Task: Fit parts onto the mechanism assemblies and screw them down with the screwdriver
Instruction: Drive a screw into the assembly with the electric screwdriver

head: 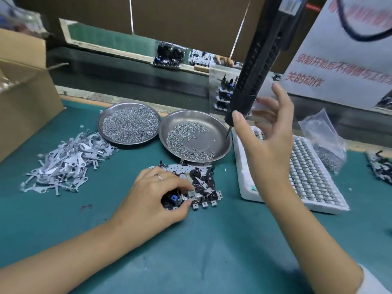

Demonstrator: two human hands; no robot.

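A black and white mechanism assembly (204,182) lies on the green mat in front of me. My left hand (152,198) rests over its left side, thumb and forefinger pinching a small metal part at its front edge. The black electric screwdriver (254,71) hangs slanted from above, its bit tip over the right steel dish (220,128) of loose screws. My right hand (269,141) is raised beside the screwdriver's lower end with fingers spread. Only the thumb tip touches the tool.
A second steel dish (101,126) heaped with screws sits at the left, next to a pile of grey metal levers (67,160). A white tray (314,179) of small round parts, a bag of screws (326,143) and another assembly (379,168) lie at the right. A cardboard box (23,92) stands far left.
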